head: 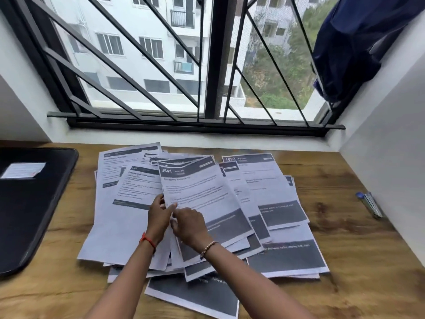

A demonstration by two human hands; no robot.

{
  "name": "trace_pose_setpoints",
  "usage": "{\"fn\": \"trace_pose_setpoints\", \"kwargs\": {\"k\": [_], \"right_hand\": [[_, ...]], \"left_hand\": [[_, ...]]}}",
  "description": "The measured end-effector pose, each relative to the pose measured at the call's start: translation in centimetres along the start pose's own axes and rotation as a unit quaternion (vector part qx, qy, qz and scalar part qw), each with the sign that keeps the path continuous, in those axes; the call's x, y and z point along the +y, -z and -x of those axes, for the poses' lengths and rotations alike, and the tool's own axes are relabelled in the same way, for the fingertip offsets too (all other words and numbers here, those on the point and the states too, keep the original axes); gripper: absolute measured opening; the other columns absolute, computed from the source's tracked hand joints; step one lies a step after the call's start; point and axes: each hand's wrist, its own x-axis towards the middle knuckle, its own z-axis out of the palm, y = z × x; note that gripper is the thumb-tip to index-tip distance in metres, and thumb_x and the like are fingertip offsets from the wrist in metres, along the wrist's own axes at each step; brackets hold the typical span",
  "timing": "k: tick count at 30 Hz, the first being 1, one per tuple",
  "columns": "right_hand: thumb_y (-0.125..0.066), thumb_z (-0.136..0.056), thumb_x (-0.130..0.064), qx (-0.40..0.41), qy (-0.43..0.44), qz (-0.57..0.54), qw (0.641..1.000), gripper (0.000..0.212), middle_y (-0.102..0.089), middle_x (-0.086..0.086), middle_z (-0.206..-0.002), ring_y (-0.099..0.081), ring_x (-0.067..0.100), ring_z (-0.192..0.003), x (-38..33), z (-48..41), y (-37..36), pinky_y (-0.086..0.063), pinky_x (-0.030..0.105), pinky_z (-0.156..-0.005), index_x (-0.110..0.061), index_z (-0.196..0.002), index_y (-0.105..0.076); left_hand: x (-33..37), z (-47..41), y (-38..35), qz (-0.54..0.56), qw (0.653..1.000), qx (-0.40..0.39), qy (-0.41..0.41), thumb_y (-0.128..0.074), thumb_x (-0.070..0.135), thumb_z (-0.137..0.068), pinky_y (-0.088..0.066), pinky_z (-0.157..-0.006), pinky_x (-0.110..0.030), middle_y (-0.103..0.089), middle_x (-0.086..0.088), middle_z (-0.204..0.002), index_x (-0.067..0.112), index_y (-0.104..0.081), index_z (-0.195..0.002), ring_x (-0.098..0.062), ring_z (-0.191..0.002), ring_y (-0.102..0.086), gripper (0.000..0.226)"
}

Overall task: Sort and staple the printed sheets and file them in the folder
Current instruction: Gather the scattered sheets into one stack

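Wooden desk — left hand and right hand pinch the top sheet's edge.

You've got matt paper sheets on a wood-grain desk w/ slight sheen; at 9 o'clock your folder is smooth matt black; stapler at 3, prob. shiny metal.

worn: two items, one per wrist | arms: bare forearms, entering at 6 o'clock | left hand: thin red-orange thread band round the wrist, at 7 o'clock of the hand | right hand: slim gold-tone bracelet with darker segments, at 5 o'clock of the hand
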Motion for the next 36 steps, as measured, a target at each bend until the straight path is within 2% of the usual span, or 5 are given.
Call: {"fn": "trace_pose_setpoints", "kwargs": {"k": [5, 16, 24, 29, 36], "right_hand": [[-0.051, -0.090, -0.028, 0.076, -0.106, -0.120, 0.984, 0.027, -0.068, 0.009, -0.107, -0.060, 0.026, -0.105, 3.7, -0.2, 1.3, -0.045, 0.031, -0.083, -0.010, -0.103, -0.067], [-0.060, -0.086, -0.040, 0.006, -0.290, -0.165, 0.943, 0.065, -0.038, 0.018, -0.138, -0.033, 0.032, -0.130, 12.8, -1.0, 4.1, -0.032, 0.043, -0.104, 0.000, -0.132, -0.037], [-0.075, -0.073, -0.011, 0.048, -0.344, -0.272, 0.897, 0.044, -0.059, 0.019, -0.109, -0.056, 0.029, -0.095, 15.5, -1.4, 4.8, -0.041, 0.026, -0.068, 0.008, -0.107, -0.054], [-0.073, -0.061, 0.010, 0.041, -0.357, -0.321, 0.876, 0.020, -0.060, 0.012, -0.082, -0.053, 0.022, -0.075, 16.5, -1.7, 5.4, -0.033, 0.020, -0.048, 0.005, -0.076, -0.061], [-0.063, -0.055, 0.006, 0.073, -0.378, -0.355, 0.852, 0.007, -0.059, 0.010, -0.070, -0.055, 0.022, -0.066, 16.6, -2.0, 6.0, -0.034, 0.020, -0.048, 0.003, -0.062, -0.063]], "left_hand": [[-0.5, -0.3, 0.4, -0.046, 0.999, 0.003, -0.027, -0.055, -0.015, -0.081, -0.051, -0.087, -0.041, -0.065, -0.015, -0.113, 0.000, -0.057, -0.115, -0.029, -0.099, -0.063, 0.037], [0.7, 1.1, -1.7, -0.034, 0.998, -0.038, -0.030, -0.048, -0.013, -0.082, -0.048, -0.092, -0.037, -0.063, -0.009, -0.109, 0.004, -0.058, -0.111, -0.031, -0.105, -0.061, 0.035], [0.9, 4.3, -5.9, -0.085, 0.991, -0.073, -0.079, -0.047, -0.001, -0.085, -0.034, -0.106, -0.026, -0.045, 0.002, -0.141, 0.015, -0.033, -0.143, -0.014, -0.127, -0.043, 0.062], [0.3, 4.1, -6.8, -0.288, 0.955, -0.064, -0.031, -0.054, 0.008, -0.090, -0.021, -0.112, -0.038, -0.017, -0.018, -0.148, 0.005, -0.003, -0.149, -0.034, -0.137, -0.018, 0.078], [0.4, 3.2, -5.2, -0.236, 0.970, -0.029, -0.057, -0.057, 0.009, -0.090, -0.024, -0.111, -0.035, -0.025, -0.017, -0.147, 0.003, -0.018, -0.147, -0.031, -0.138, -0.022, 0.069]]}}
